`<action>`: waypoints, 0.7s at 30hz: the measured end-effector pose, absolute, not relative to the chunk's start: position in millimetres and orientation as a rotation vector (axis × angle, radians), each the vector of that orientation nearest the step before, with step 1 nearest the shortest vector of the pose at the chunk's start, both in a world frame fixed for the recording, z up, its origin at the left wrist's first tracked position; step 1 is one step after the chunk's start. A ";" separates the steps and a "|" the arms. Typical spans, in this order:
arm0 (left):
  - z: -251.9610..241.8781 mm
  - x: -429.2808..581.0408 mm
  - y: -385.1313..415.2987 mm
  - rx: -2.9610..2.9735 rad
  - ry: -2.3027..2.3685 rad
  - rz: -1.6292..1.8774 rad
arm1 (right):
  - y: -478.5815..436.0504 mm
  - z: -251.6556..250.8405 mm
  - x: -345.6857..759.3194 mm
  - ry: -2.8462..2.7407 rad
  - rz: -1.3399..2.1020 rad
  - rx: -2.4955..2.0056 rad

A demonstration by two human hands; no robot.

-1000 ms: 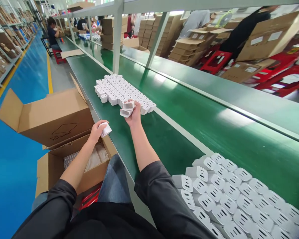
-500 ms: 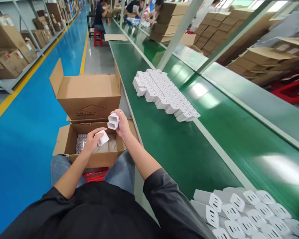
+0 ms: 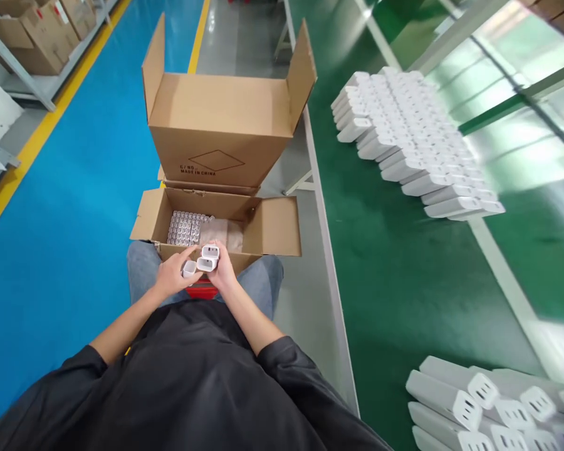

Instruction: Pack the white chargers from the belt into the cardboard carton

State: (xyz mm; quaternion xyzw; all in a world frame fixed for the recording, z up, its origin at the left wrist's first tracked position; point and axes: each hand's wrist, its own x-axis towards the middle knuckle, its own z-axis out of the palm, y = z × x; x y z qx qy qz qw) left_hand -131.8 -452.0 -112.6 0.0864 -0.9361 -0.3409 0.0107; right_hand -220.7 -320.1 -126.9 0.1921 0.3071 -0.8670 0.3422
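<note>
My left hand [image 3: 173,273] is closed on one hollow white plastic housing [image 3: 189,269], its opening facing me. Two more white housings [image 3: 208,257], one above the other with their open ends toward me, sit in the grip of my right hand [image 3: 222,268]. Both hands are close together in front of my lap, at the near edge of an open cardboard box [image 3: 281,227]. Rows of small pale housings [image 3: 185,228] stand at the left inside the box, beside a crumpled translucent bag [image 3: 220,232].
Behind the box stands another cardboard carton [image 3: 216,150] with raised flaps. To my right, a green belt [image 3: 395,282] carries a block of white housings [image 3: 404,138] and a nearer pile of them [image 3: 489,407]. A metal shelf [image 3: 16,69] with cartons lines the left.
My view has tilted down. Both hands have come lower and closer together, from over the box to its near edge, with the housings still held.
</note>
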 end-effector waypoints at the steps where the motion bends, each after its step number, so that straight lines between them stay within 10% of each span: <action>1: -115.3 -123.4 -452.0 0.221 -2.982 -0.957 | -319.4 -133.9 -208.8 0.800 -2.214 0.562; 21: -127.9 -78.6 -450.9 -0.097 -3.435 -1.067 | -254.8 -163.9 -133.4 2.048 -1.788 -0.239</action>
